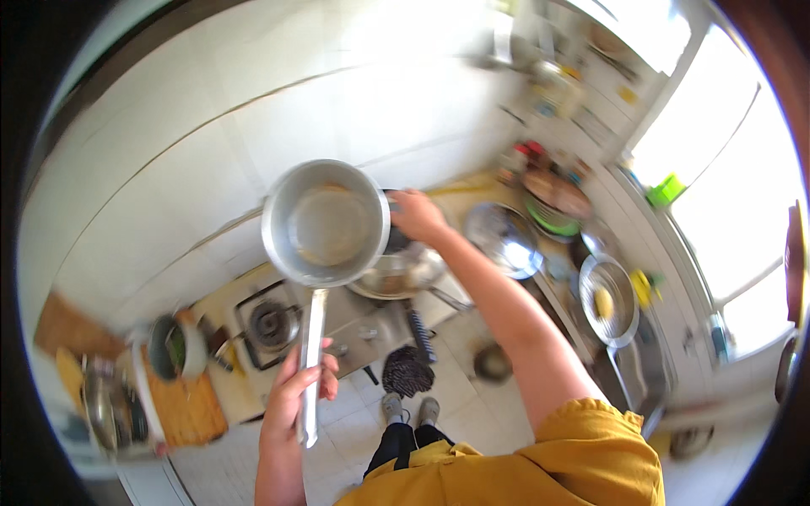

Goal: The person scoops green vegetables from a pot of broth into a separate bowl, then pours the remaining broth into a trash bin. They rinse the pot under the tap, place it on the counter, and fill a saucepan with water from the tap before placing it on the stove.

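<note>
My left hand [292, 389] is closed round the flat metal handle of an aluminium saucepan [326, 228]. The saucepan is held up over the stove, its inside facing me, with a thin brownish stain near the bottom. Beyond its right rim, my right hand [417, 215] reaches out beside a dark object [397, 239]. The saucepan hides part of that object and my fingertips, so a grip there cannot be made out. Lower down, a shallow pan [383, 286] sits on the right side of the gas stove [329, 326], its dark patterned handle [419, 332] pointing towards me.
An unused-looking burner [272, 321] is at left, then a wooden cutting board [183, 405] with a pot [190, 351]. To the right are a shiny metal bowl [497, 231], a green-rimmed basket [550, 215] and a colander [623, 310] by the sink [642, 367]. A tiled wall rises behind.
</note>
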`<act>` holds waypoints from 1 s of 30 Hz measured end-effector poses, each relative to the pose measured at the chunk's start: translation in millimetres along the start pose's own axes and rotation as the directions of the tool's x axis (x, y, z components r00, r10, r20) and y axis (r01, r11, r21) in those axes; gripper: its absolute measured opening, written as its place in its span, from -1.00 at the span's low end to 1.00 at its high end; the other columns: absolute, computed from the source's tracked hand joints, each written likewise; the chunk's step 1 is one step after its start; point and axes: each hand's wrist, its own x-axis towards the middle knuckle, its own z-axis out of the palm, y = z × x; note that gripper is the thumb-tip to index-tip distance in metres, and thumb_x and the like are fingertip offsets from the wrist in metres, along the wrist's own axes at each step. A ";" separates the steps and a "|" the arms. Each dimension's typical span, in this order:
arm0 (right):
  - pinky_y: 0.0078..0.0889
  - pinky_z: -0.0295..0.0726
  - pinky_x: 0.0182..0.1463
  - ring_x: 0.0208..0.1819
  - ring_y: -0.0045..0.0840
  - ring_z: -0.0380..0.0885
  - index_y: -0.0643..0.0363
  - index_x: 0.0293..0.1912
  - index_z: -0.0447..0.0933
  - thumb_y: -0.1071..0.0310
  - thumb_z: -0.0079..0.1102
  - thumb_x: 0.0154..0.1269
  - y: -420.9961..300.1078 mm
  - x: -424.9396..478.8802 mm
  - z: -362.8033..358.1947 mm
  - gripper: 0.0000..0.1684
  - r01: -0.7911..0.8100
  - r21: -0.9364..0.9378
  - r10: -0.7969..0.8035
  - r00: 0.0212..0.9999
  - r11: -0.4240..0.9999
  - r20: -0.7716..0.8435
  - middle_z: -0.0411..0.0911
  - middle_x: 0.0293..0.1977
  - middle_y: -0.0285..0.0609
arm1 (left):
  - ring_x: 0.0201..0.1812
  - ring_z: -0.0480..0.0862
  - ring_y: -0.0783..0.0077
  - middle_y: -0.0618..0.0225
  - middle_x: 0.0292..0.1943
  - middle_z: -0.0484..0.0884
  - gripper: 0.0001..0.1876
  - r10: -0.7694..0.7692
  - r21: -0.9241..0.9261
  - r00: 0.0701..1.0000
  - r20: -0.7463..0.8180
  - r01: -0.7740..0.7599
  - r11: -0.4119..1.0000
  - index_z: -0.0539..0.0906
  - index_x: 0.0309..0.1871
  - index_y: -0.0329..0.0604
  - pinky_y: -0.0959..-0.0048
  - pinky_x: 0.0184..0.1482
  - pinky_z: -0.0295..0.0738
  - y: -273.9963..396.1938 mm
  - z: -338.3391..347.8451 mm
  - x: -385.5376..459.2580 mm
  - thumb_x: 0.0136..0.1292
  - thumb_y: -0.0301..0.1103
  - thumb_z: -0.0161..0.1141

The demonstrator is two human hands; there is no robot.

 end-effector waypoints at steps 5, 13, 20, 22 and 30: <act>-0.33 0.57 -0.15 -0.28 -0.27 0.56 0.22 0.01 0.42 0.43 0.11 0.23 15.6 -132.5 -57.9 -0.67 0.016 0.389 0.173 0.879 0.921 -0.445 0.49 -0.20 -0.06 | -0.61 0.42 0.60 0.24 -0.29 0.50 -0.38 -0.105 -0.136 0.968 0.230 0.139 0.981 0.26 0.29 -0.30 0.60 -0.66 0.42 -13.9 53.7 12.2 0.17 -0.41 0.22; -0.30 0.55 -0.05 -0.16 -0.29 0.54 0.21 0.10 0.36 0.57 0.06 0.16 168.4 -473.8 -175.9 -0.54 -0.568 0.209 0.583 0.627 0.796 -0.516 0.47 -0.11 0.01 | -0.59 0.39 0.60 0.34 -0.41 0.36 -0.40 -0.481 0.080 0.534 0.696 0.608 0.790 0.19 0.36 -0.26 0.62 -0.62 0.43 -100.4 207.2 26.3 0.30 -0.40 0.16; -0.13 0.29 0.33 0.27 -0.09 0.21 0.19 0.36 0.06 0.42 0.17 0.09 358.9 -715.2 -334.9 -0.15 -0.940 -0.241 0.597 0.339 0.240 -0.727 0.17 0.28 0.02 | -0.51 0.40 0.61 0.37 -0.42 0.39 -0.49 -0.743 0.413 0.135 0.655 0.760 0.502 0.22 0.30 -0.26 0.59 -0.48 0.43 -279.7 385.0 30.7 0.30 -0.49 0.07; -0.13 0.27 0.35 0.33 -0.14 0.15 0.14 0.40 0.00 0.38 0.16 0.11 415.4 -745.8 -390.4 -0.11 -0.966 -0.186 0.657 0.259 0.181 -0.708 0.14 0.32 -0.06 | -0.50 0.40 0.62 0.38 -0.41 0.39 -0.50 -0.789 0.462 0.105 0.605 0.761 0.455 0.24 0.29 -0.24 0.60 -0.48 0.41 -333.1 440.3 27.9 0.31 -0.48 0.07; -0.11 0.28 0.35 0.36 -0.16 0.14 0.16 0.37 0.08 0.47 0.06 0.08 632.8 -825.1 -485.8 -0.18 -0.975 -0.162 0.753 0.221 0.154 -0.620 0.14 0.37 -0.09 | -0.51 0.42 0.64 0.40 -0.39 0.43 -0.64 -0.881 0.490 0.162 0.445 0.779 0.391 0.33 0.17 -0.20 0.62 -0.51 0.43 -506.0 638.2 36.1 0.33 -0.48 0.04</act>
